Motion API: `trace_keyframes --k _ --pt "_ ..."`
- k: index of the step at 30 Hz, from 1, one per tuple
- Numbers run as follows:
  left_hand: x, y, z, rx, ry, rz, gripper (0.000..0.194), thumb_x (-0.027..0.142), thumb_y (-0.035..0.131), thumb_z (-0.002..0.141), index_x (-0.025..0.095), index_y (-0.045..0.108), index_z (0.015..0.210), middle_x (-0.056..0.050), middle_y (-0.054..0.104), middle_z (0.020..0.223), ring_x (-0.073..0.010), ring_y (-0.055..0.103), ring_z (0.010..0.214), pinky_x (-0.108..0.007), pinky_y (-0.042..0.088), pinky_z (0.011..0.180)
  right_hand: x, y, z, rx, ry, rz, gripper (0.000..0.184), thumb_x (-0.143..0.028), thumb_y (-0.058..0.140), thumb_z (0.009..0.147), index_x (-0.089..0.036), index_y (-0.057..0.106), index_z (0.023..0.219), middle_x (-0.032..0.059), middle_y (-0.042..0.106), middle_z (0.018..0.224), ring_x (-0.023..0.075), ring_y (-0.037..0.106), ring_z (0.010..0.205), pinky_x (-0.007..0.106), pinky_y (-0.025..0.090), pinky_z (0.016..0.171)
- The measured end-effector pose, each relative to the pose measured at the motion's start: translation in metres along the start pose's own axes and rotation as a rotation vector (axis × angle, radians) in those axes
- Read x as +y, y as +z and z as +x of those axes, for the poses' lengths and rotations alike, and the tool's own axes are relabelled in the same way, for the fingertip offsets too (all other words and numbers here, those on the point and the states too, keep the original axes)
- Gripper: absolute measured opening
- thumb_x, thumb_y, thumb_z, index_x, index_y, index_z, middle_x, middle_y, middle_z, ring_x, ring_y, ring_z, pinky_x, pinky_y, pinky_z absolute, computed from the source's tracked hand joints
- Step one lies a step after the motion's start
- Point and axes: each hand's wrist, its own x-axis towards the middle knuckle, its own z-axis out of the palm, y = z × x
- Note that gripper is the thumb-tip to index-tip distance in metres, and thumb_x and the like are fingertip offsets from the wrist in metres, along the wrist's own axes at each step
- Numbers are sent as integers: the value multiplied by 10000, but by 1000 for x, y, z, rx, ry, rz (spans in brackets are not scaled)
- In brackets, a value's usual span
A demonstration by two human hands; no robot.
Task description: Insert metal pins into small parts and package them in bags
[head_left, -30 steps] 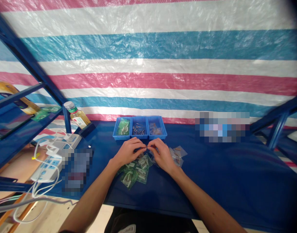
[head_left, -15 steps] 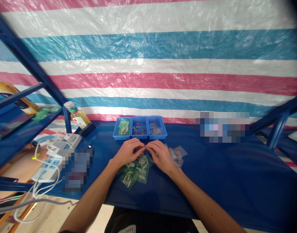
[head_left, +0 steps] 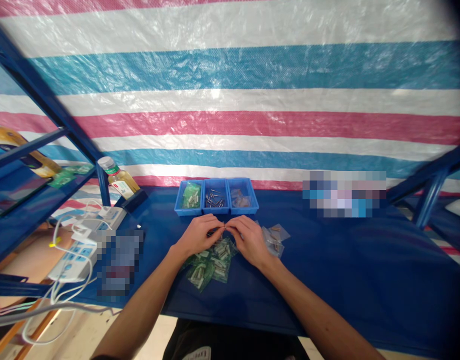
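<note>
Left hand point(head_left: 201, 235) and right hand point(head_left: 248, 237) jointly pinch small part point(head_left: 223, 225), identity unclear, above desk point(head_left: 335, 270), just beyond green bags point(head_left: 220, 267); slack grip or uneven pull could drop part among bags.

- hands: 2, left hand point(head_left: 200, 236) + right hand point(head_left: 248, 240)
- small part point(head_left: 223, 225) between hands: 1 visible
- blue bins point(head_left: 215, 210): 3
- green bags point(head_left: 199, 276) on table point(head_left: 335, 280): at least 3, overlapping, exact count unclear
- clear bags point(head_left: 281, 233) beside right hand: at least 2
- metal pins point(head_left: 214, 202), middle bin: several, too small to count
- bottles: 2, one on table point(head_left: 122, 183), one on shelf point(head_left: 41, 162)
</note>
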Motion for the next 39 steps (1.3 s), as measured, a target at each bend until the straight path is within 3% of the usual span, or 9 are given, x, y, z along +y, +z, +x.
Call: trace_keyframes --k 17,23,39 --pt "0 0 1 28 23 18 238 267 515 1036 169 730 1007 -84 729 949 -180 655 867 -297 521 786 2 -1 -1 -31 69 -105 238 -285 486 1066 -222 665 922 62 702 858 222 642 816 363 498 775" --pt "-2 -1 -1 43 -24 19 236 286 527 1035 171 729 997 -71 702 897 -169 651 841 -272 509 765 5 -1 -2 -57 23 2 185 -254 477 1061 -234 641 1144 79 719 1024 241 672 951 376 530 859" --pt "-2 -1 0 60 -16 15 235 304 534 1037 175 730 1018 -75 714 920 -173 654 847 -287 510 775 4 -2 -1 -19 110 -145 229 -279 458 1074 -222 638 945 59 695 872 216 656 811 326 478 735"
